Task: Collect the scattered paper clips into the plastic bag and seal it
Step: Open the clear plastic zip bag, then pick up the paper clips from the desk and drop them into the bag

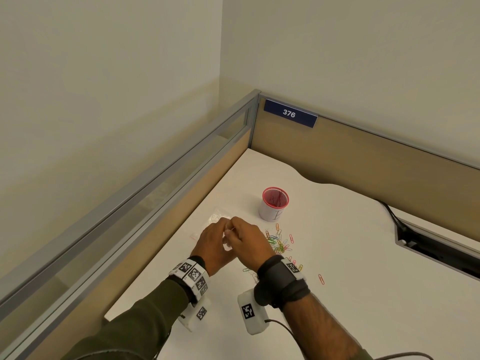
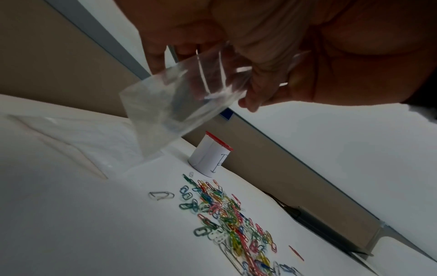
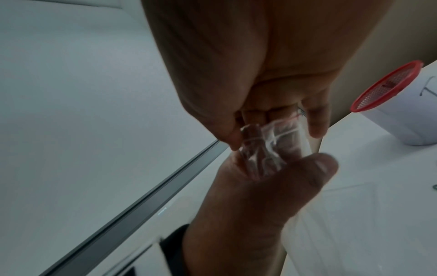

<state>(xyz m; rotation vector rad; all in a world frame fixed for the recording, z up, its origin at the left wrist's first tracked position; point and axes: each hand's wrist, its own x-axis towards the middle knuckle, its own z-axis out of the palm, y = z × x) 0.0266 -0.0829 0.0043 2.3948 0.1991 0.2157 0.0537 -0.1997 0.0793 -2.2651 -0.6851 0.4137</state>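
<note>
A small clear plastic bag point(image 2: 175, 104) with a red zip line hangs above the white desk, its lower corner close to the surface. Both hands hold it at its mouth. My left hand point(image 1: 215, 237) pinches the top edge, thumb point(image 3: 319, 168) against the bag point(image 3: 267, 147). My right hand point(image 1: 246, 236) pinches the same edge from the other side, fingers point(image 3: 316, 123) curled over it. I cannot make out any clips inside the bag. The coloured paper clips point(image 1: 279, 242) lie in a loose pile point(image 2: 227, 211) just right of the hands.
A red mesh cup point(image 1: 274, 203) wrapped in white paper stands behind the pile. Another clear bag point(image 2: 71, 134) lies flat on the desk to the left. Stray clips point(image 1: 321, 279) lie apart. Partition walls close the left and back; a cable slot point(image 1: 428, 245) is at right.
</note>
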